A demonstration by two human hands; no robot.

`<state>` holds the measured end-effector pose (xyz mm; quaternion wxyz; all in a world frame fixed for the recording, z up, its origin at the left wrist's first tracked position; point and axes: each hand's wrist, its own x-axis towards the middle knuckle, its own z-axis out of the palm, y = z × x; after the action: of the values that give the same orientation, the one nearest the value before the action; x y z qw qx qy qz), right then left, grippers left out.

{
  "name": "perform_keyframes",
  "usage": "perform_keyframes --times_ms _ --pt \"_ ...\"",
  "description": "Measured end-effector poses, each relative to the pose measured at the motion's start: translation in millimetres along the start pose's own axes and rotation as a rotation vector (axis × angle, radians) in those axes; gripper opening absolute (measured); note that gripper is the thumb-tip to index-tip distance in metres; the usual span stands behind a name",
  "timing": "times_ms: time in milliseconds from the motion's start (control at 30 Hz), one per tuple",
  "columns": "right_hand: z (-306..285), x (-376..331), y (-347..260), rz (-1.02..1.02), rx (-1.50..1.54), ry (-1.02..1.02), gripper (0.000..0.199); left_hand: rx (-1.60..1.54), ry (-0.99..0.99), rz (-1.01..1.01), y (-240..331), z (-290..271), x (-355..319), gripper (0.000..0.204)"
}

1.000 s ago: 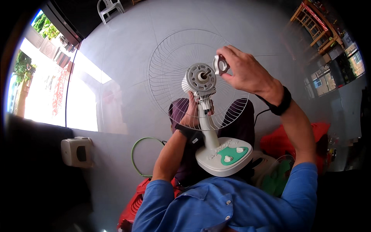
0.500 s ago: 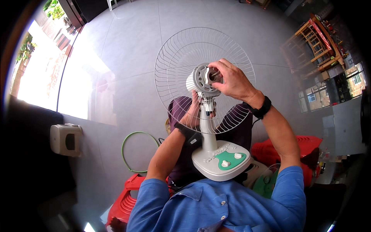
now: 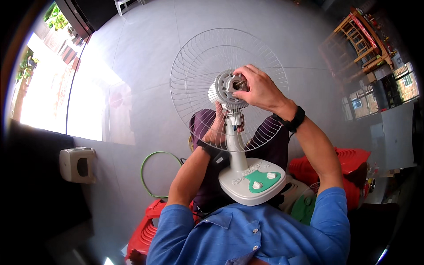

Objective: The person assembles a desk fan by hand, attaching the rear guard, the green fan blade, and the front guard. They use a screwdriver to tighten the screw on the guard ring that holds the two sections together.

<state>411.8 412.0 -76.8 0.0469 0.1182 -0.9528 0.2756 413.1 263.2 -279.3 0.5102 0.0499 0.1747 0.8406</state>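
Pinching motor shaft [image 3: 240, 82] with right hand [image 3: 258, 88] fingers; left hand [image 3: 217, 130] grips fan neck [image 3: 233, 132] below; rear grille [image 3: 229, 84] on, blades missing.

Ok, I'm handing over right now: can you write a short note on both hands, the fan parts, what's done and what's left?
Left hand: wrapped around the fan's white neck, just under the motor, steadying it.
Right hand: fingertips on the shaft at the front of the grey motor housing; whether it grips a small part there is hidden.
Fan: base with green control panel rests on the lap, against the blue shirt.
Done: rear wire guard sits behind the motor.
Left: no blade and no front guard on the fan. A green ring lies on the floor to the left.
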Motion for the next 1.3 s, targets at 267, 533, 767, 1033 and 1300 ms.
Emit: perform_keyframes --times_ms 267,533,767,1033,1300 --pt "-8.2 -7.6 4.7 -0.044 -0.054 0.020 0.052 -0.018 -0.077 0.018 -1.1 -4.9 -0.3 0.100" --pt "-15.5 -6.6 -9.5 0.192 -0.244 -0.114 0.059 0.029 -0.057 0.030 -1.1 -4.7 -1.3 0.103" --pt "-9.0 2.3 6.6 -0.078 0.045 -0.097 0.061 0.009 -0.048 0.046 1.7 6.6 -5.8 0.099" --pt "-6.8 4.1 -0.4 -0.004 -0.002 -0.099 0.055 0.001 -0.069 0.036 2.1 2.5 -5.6 0.100" --pt "-5.0 -0.2 4.4 -0.106 0.076 -0.002 0.046 0.007 -0.090 0.044 1.5 1.8 -3.3 0.099"
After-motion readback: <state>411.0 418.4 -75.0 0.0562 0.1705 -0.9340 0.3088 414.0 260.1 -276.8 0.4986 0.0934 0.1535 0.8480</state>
